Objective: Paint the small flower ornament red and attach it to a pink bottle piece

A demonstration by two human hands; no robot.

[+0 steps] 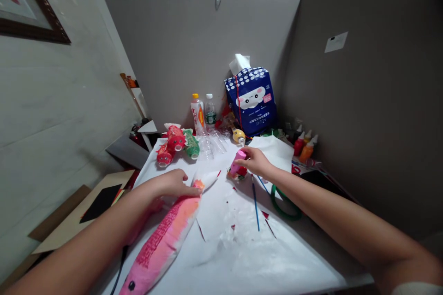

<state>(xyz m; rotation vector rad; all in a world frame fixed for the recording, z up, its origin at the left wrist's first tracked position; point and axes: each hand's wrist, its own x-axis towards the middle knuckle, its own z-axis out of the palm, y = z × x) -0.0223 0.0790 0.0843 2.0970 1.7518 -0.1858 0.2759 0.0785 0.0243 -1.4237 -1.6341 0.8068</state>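
Note:
A stuffed cloth fish (169,230), painted pink and orange with dark pink scale marks, lies slantwise on the white-covered table. My left hand (176,184) is closed round its narrow part near the white tail; part of the grip is hidden. My right hand (255,161) grips a pink bottle (238,160), tilted over a small dish (238,174) with red and other colours in it. I cannot tell whether bottle and dish touch. Beside the dish lies a thin blue paintbrush (255,205).
Red and green fish figures (175,140) stand at the back left, near plastic bottles (198,115). A blue tissue pack (254,106) leans against the grey panel. Paint bottles (307,147) stand at the right. A green tape ring (285,209) lies under my right forearm.

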